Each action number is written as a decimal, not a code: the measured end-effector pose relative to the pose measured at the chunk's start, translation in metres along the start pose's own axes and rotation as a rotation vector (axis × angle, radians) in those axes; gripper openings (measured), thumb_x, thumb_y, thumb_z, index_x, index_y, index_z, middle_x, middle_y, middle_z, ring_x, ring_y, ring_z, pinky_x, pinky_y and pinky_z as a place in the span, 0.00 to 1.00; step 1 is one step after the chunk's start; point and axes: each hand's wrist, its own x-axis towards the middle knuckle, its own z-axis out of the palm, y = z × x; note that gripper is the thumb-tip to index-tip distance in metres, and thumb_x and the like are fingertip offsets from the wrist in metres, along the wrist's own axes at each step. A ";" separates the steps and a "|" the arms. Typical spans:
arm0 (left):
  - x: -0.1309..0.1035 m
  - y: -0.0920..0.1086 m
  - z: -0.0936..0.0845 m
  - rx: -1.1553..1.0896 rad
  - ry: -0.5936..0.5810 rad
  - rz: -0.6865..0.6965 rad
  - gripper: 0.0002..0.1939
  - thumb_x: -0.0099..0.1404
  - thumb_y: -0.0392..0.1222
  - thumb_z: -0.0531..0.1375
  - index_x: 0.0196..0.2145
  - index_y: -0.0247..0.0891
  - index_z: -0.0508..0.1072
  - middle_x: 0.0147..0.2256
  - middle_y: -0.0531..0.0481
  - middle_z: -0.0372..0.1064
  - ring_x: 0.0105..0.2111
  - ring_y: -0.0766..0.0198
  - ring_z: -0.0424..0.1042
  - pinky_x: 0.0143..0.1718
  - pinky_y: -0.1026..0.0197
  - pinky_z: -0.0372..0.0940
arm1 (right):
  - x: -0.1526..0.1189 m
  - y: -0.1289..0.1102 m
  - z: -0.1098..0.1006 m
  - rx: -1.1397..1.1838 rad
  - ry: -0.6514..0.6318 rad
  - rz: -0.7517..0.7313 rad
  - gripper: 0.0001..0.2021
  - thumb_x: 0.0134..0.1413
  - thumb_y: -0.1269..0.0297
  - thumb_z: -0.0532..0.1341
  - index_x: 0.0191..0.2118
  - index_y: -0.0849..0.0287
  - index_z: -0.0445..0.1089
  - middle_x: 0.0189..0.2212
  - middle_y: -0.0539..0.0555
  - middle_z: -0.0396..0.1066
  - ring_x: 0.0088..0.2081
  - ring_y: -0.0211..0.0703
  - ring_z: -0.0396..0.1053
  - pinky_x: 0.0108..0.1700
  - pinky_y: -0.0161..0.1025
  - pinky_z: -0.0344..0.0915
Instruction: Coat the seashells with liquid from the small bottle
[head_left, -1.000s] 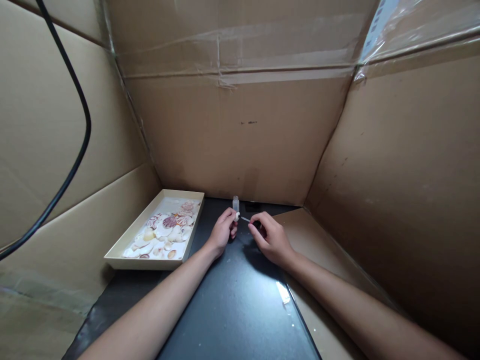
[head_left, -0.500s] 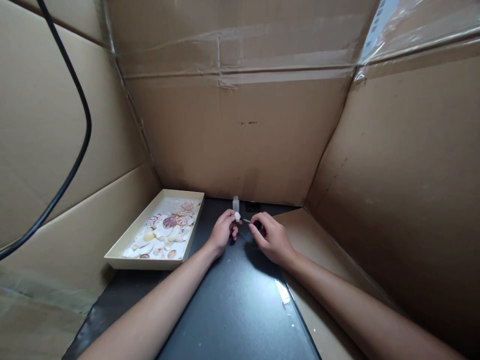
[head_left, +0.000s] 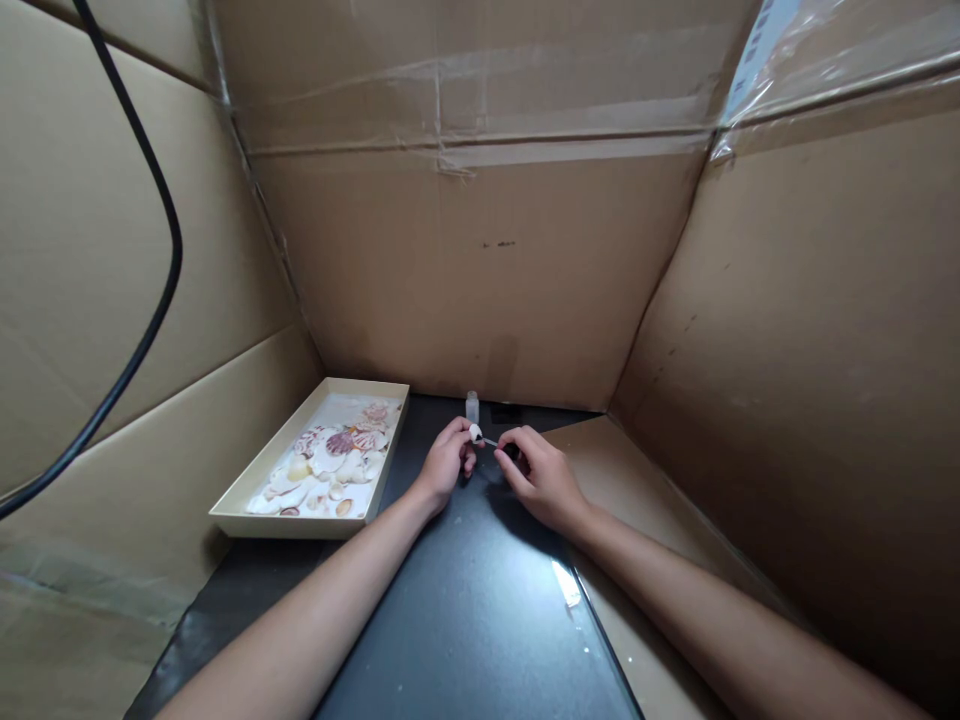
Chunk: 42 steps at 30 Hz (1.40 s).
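A small white shell (head_left: 475, 432) is pinched between the thumb and fingers of my left hand (head_left: 444, 466). My right hand (head_left: 541, 474) is closed on a thin applicator with a dark cap, mostly hidden by the fingers. Its pale tip (head_left: 490, 442) points left and reaches the right side of the shell. Just behind my left hand, a small clear bottle (head_left: 472, 406) stands upright on the dark table (head_left: 450, 610).
A shallow cream tray (head_left: 292, 526) on the left holds several shells (head_left: 339, 442), some purple, some white. Cardboard walls (head_left: 465, 280) enclose the back and sides. A cardboard sheet (head_left: 622, 470) lies at the right. A black cable (head_left: 169, 230) hangs at the left.
The applicator tip has moved slightly left, up to the shell, with my right hand. The shell has turned a little in my left fingers.
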 end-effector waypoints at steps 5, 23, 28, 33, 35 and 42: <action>0.001 -0.001 0.000 0.013 0.008 0.005 0.04 0.56 0.40 0.53 0.27 0.37 0.61 0.22 0.57 0.61 0.15 0.75 0.56 0.14 0.70 0.48 | 0.000 0.000 0.000 0.021 0.012 -0.025 0.06 0.61 0.62 0.54 0.38 0.57 0.65 0.32 0.51 0.65 0.28 0.36 0.63 0.33 0.33 0.59; -0.002 0.001 0.000 -0.008 -0.020 0.002 0.09 0.59 0.45 0.55 0.29 0.37 0.61 0.24 0.57 0.59 0.15 0.76 0.57 0.15 0.71 0.48 | 0.000 -0.001 0.000 0.033 0.029 -0.032 0.06 0.61 0.62 0.54 0.38 0.57 0.66 0.31 0.51 0.65 0.27 0.36 0.63 0.32 0.33 0.59; -0.002 0.001 0.000 -0.020 -0.067 -0.001 0.07 0.59 0.43 0.54 0.30 0.37 0.61 0.25 0.56 0.60 0.15 0.76 0.57 0.15 0.71 0.48 | 0.000 0.000 0.000 0.031 0.026 -0.017 0.06 0.61 0.62 0.54 0.38 0.56 0.66 0.31 0.51 0.65 0.27 0.36 0.63 0.32 0.33 0.59; -0.003 0.001 -0.001 -0.019 -0.086 0.007 0.06 0.59 0.42 0.54 0.30 0.37 0.61 0.25 0.56 0.61 0.16 0.75 0.57 0.15 0.70 0.49 | 0.000 0.002 0.001 0.003 0.023 0.004 0.06 0.61 0.62 0.54 0.38 0.56 0.65 0.32 0.50 0.66 0.28 0.36 0.64 0.33 0.33 0.59; -0.003 0.002 -0.001 -0.023 -0.081 0.002 0.06 0.59 0.42 0.54 0.30 0.37 0.60 0.25 0.56 0.61 0.15 0.75 0.57 0.15 0.70 0.48 | 0.000 0.002 0.000 -0.005 0.037 0.012 0.06 0.61 0.62 0.54 0.38 0.56 0.65 0.31 0.51 0.66 0.28 0.36 0.63 0.33 0.33 0.59; -0.002 0.002 -0.001 -0.028 -0.071 0.003 0.07 0.59 0.42 0.54 0.29 0.37 0.61 0.25 0.56 0.60 0.15 0.76 0.58 0.15 0.71 0.48 | 0.000 0.000 0.000 0.005 0.032 0.005 0.06 0.60 0.62 0.54 0.38 0.56 0.66 0.31 0.50 0.66 0.27 0.35 0.63 0.32 0.33 0.59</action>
